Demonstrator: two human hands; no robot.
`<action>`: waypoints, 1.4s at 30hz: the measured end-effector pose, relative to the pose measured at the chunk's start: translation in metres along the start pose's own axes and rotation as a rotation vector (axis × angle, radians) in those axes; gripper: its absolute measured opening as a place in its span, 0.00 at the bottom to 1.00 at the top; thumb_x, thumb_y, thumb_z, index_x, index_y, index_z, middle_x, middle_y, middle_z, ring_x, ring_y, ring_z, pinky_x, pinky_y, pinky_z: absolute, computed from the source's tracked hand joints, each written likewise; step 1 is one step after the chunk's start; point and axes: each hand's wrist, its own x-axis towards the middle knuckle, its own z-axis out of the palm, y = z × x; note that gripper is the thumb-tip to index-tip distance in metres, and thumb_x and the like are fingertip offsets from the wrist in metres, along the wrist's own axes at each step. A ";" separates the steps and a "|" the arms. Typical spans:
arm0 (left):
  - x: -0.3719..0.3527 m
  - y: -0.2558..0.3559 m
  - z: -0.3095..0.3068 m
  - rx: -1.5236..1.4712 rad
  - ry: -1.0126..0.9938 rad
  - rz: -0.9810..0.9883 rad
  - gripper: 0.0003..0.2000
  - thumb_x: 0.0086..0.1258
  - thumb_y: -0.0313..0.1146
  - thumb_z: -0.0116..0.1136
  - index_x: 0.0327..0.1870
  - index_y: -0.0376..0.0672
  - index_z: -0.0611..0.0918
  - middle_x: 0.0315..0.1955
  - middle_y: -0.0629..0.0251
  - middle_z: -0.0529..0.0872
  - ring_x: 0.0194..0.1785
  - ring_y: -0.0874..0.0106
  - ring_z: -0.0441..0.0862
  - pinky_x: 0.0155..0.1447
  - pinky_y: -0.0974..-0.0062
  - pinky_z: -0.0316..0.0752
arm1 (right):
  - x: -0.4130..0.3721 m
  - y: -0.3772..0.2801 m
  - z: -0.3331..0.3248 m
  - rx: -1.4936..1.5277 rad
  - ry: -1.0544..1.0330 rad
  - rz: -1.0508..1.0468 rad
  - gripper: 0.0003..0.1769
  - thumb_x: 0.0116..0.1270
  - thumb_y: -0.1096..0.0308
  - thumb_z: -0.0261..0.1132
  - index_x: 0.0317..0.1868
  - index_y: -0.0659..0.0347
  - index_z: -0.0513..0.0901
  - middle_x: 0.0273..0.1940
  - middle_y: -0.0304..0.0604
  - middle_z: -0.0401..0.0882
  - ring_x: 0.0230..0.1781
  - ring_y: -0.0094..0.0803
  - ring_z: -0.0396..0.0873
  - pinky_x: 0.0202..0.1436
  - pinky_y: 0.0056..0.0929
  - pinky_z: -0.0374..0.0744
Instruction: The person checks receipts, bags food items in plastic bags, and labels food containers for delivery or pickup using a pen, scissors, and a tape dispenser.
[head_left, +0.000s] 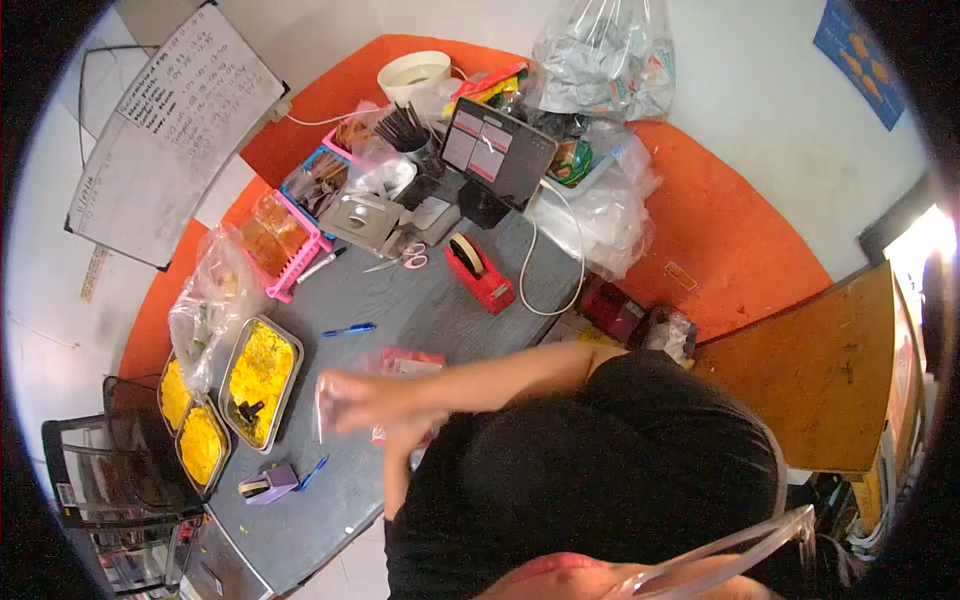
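Observation:
My right hand (365,400), blurred by motion, reaches across the grey table. Its fingers are closed on a small clear plastic bag (322,405) whose contents I cannot make out. Beneath that wrist is my left hand (405,435), mostly covered by the right one, so its fingers are hidden. A red and clear plastic packet (410,362) lies on the table beside both hands. Left of the right hand stands a metal tray of yellow food (262,375) with a black utensil in it. Two more yellow-filled trays, one at the front (203,447), sit beyond it.
A purple tape dispenser (270,484) and blue pen (313,472) lie nearby; another blue pen (349,330) is farther up. A red tape dispenser (477,275), scissors (408,257), tablet (497,155) and pink basket (280,245) stand toward the back. Plastic bags (215,300) hang over the trays.

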 end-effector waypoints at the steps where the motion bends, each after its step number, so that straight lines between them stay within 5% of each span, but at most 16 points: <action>1: 0.002 -0.002 0.009 0.002 -0.008 -0.039 0.37 0.49 0.54 0.62 0.55 0.35 0.66 0.49 0.55 0.71 0.51 0.63 0.70 0.54 0.66 0.65 | -0.008 0.023 0.012 -0.094 -0.072 -0.085 0.17 0.53 0.75 0.60 0.41 0.63 0.63 0.40 0.44 0.71 0.41 0.30 0.72 0.45 0.27 0.71; 5: 0.017 -0.001 0.020 -0.313 0.360 -0.099 0.32 0.54 0.52 0.57 0.53 0.35 0.68 0.47 0.55 0.73 0.49 0.63 0.71 0.52 0.66 0.67 | -0.062 0.048 0.016 -0.345 -0.355 0.106 0.16 0.58 0.69 0.59 0.45 0.64 0.65 0.41 0.44 0.69 0.44 0.31 0.70 0.47 0.32 0.68; 9: 0.046 0.014 0.010 -0.900 0.851 -0.149 0.28 0.60 0.51 0.53 0.51 0.36 0.69 0.45 0.55 0.74 0.48 0.64 0.73 0.50 0.66 0.69 | -0.093 0.005 -0.046 -0.772 0.186 -0.208 0.14 0.62 0.63 0.55 0.45 0.62 0.74 0.47 0.45 0.70 0.47 0.36 0.70 0.52 0.34 0.66; 12: 0.053 0.023 -0.009 -1.169 0.784 -0.197 0.24 0.64 0.49 0.47 0.50 0.36 0.70 0.44 0.55 0.75 0.46 0.64 0.74 0.49 0.66 0.70 | -0.093 0.017 -0.102 -1.135 0.500 -0.283 0.16 0.63 0.62 0.54 0.49 0.60 0.73 0.50 0.45 0.69 0.51 0.35 0.68 0.57 0.34 0.63; 15: 0.059 -0.007 -0.031 -1.599 0.246 -0.191 0.19 0.70 0.43 0.37 0.48 0.35 0.71 0.43 0.57 0.77 0.44 0.64 0.76 0.46 0.67 0.73 | -0.076 0.033 -0.123 0.067 0.564 -0.034 0.21 0.67 0.54 0.47 0.54 0.57 0.70 0.50 0.40 0.71 0.51 0.29 0.68 0.59 0.31 0.64; 16: 0.059 0.017 -0.032 -1.596 0.252 -0.194 0.19 0.70 0.43 0.37 0.48 0.35 0.71 0.43 0.57 0.77 0.44 0.64 0.76 0.46 0.67 0.73 | -0.081 0.049 -0.127 0.074 0.562 -0.033 0.21 0.67 0.54 0.47 0.54 0.57 0.70 0.50 0.40 0.71 0.51 0.29 0.68 0.59 0.31 0.64; 18: 0.058 0.062 -0.035 -1.312 0.564 -0.482 0.19 0.69 0.42 0.38 0.49 0.34 0.71 0.43 0.56 0.77 0.43 0.64 0.77 0.46 0.68 0.73 | -0.096 0.098 -0.132 0.499 0.408 0.371 0.21 0.66 0.56 0.49 0.54 0.58 0.70 0.51 0.40 0.70 0.51 0.27 0.68 0.56 0.30 0.67; 20: 0.052 0.021 -0.037 -1.084 0.512 -0.267 0.18 0.69 0.40 0.39 0.50 0.36 0.71 0.43 0.52 0.77 0.45 0.61 0.76 0.47 0.67 0.72 | -0.110 0.107 -0.132 0.925 0.301 0.695 0.20 0.66 0.56 0.49 0.53 0.59 0.70 0.50 0.41 0.71 0.49 0.28 0.70 0.50 0.32 0.72; 22: 0.043 0.033 -0.045 0.644 0.462 -0.127 0.13 0.68 0.34 0.39 0.48 0.38 0.71 0.42 0.55 0.75 0.47 0.57 0.72 0.51 0.62 0.66 | -0.129 0.063 -0.112 0.451 0.104 0.315 0.26 0.64 0.48 0.47 0.50 0.62 0.72 0.41 0.41 0.75 0.41 0.29 0.74 0.42 0.27 0.75; 23: 0.042 0.010 -0.037 0.685 0.738 0.224 0.11 0.66 0.32 0.41 0.43 0.37 0.72 0.37 0.52 0.75 0.43 0.55 0.72 0.47 0.62 0.67 | -0.132 0.046 -0.108 0.297 0.055 0.185 0.29 0.64 0.45 0.46 0.48 0.63 0.72 0.37 0.41 0.76 0.38 0.29 0.75 0.39 0.26 0.77; 25: 0.046 0.006 -0.048 0.694 0.788 0.399 0.10 0.63 0.33 0.44 0.39 0.37 0.73 0.32 0.53 0.74 0.38 0.54 0.71 0.42 0.62 0.66 | -0.117 0.027 -0.131 1.041 -0.387 0.640 0.29 0.64 0.44 0.45 0.42 0.64 0.75 0.21 0.38 0.73 0.21 0.24 0.74 0.21 0.20 0.72; 27: 0.050 0.005 -0.052 0.706 0.834 0.581 0.08 0.60 0.33 0.47 0.35 0.38 0.74 0.26 0.54 0.72 0.34 0.53 0.69 0.37 0.62 0.65 | -0.095 -0.018 -0.144 1.132 0.187 0.708 0.25 0.66 0.48 0.45 0.39 0.64 0.75 0.14 0.34 0.67 0.11 0.20 0.67 0.12 0.18 0.64; 31: 0.052 0.007 -0.013 0.421 0.715 0.096 0.12 0.63 0.38 0.43 0.31 0.37 0.74 0.26 0.51 0.72 0.31 0.52 0.69 0.35 0.60 0.63 | -0.025 0.007 -0.263 -0.598 0.831 -0.013 0.11 0.61 0.63 0.55 0.35 0.62 0.78 0.19 0.40 0.75 0.17 0.31 0.73 0.19 0.27 0.72; 33: 0.065 -0.014 0.014 0.520 0.775 -0.090 0.14 0.65 0.39 0.42 0.33 0.36 0.76 0.30 0.48 0.76 0.34 0.51 0.71 0.37 0.58 0.64 | -0.001 0.026 -0.323 -1.238 0.845 0.104 0.08 0.55 0.71 0.56 0.32 0.65 0.79 0.29 0.47 0.77 0.33 0.41 0.77 0.36 0.34 0.75; 36: 0.071 0.000 0.024 0.107 0.731 -0.375 0.15 0.67 0.40 0.41 0.35 0.36 0.76 0.33 0.45 0.77 0.38 0.49 0.72 0.42 0.58 0.65 | 0.023 0.052 -0.361 -1.503 0.354 0.650 0.09 0.52 0.72 0.55 0.33 0.63 0.80 0.33 0.53 0.76 0.38 0.48 0.76 0.41 0.38 0.74; 42: 0.045 -0.038 0.005 -0.357 0.464 -0.393 0.15 0.65 0.41 0.50 0.40 0.35 0.76 0.32 0.60 0.77 0.39 0.69 0.73 0.43 0.71 0.68 | 0.021 0.045 -0.353 -1.530 0.382 0.620 0.09 0.50 0.73 0.56 0.30 0.64 0.81 0.34 0.54 0.78 0.37 0.47 0.78 0.42 0.39 0.76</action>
